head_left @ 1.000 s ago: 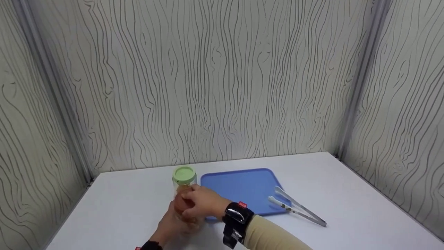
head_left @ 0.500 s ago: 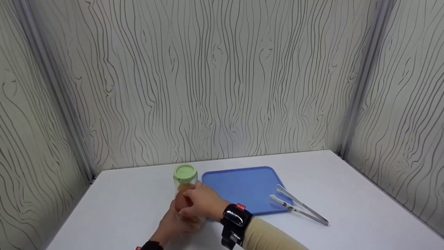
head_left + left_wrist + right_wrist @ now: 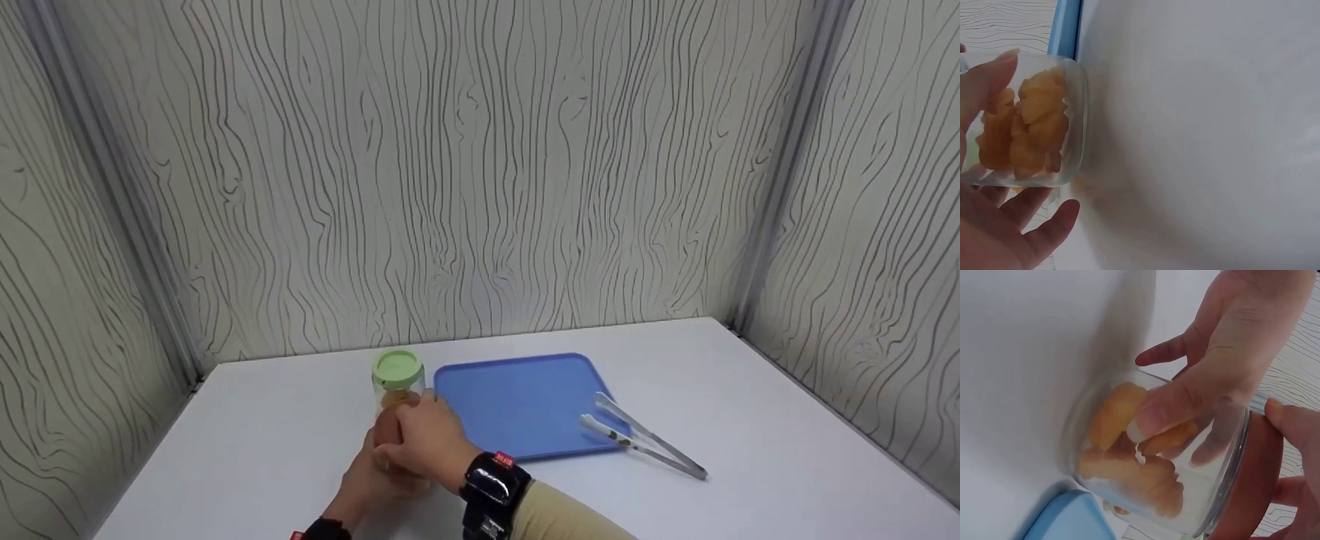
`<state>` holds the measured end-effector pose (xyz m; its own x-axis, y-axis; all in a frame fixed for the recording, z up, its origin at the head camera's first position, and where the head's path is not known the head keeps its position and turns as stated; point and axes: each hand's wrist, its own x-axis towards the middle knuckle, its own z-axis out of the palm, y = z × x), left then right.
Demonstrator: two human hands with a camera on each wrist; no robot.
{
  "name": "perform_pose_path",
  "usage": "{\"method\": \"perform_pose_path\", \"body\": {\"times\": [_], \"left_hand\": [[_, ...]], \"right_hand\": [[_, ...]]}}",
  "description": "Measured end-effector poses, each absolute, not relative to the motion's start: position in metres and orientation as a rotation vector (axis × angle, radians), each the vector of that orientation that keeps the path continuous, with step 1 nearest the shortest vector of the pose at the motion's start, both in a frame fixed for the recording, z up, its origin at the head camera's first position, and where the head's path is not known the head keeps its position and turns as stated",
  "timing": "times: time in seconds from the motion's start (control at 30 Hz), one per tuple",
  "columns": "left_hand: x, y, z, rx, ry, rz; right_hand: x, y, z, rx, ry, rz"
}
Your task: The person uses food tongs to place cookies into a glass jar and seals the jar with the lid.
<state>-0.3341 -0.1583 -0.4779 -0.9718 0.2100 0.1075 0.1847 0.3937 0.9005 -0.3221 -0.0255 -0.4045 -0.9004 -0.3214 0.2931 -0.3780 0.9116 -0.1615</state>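
Note:
My left hand (image 3: pixel 366 480) grips the clear body of a jar (image 3: pixel 1039 121), thumb on one side and fingers on the other. Orange-brown, chunky snack pieces (image 3: pixel 1129 475) show through its wall. A brown lid (image 3: pixel 1255 475) sits on the jar's mouth, and my right hand (image 3: pixel 429 441) holds it by the rim, fingers curled over it. In the right wrist view the right fingers and thumb (image 3: pixel 1297 433) lie at the lid's edge. Just behind, a second clear jar with a green lid (image 3: pixel 397 369) stands upright, partly hidden by the hands.
To the right of the jars lies a blue tray (image 3: pixel 517 405) on the white table (image 3: pixel 247 450). Metal tongs with pale tips (image 3: pixel 660 450) rest across the tray's right edge, spread apart. Wood-patterned walls (image 3: pixel 480 187) enclose the table at the back and sides.
My right hand has turned about the brown lid, its wrist shifting left and toward me. The left hand keeps its hold on the jar. The tray and tongs stay in place.

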Motion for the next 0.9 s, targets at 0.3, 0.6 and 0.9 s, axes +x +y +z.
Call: {"method": "perform_pose_path", "body": {"times": [0.3, 0.6, 0.9], "left_hand": [[-0.332, -0.163, -0.477, 0.191, 2.718, 1.535], [-0.331, -0.174, -0.486, 0.365, 2.791, 1.526], [-0.332, -0.185, -0.466, 0.391, 2.542, 1.591]], "right_hand": [[-0.312, -0.046, -0.412, 0.349, -2.789, 0.266], [-0.312, -0.057, -0.431, 0.305, -2.673, 0.027], [-0.321, -0.01, -0.431, 0.544, -2.703, 0.376]]}}
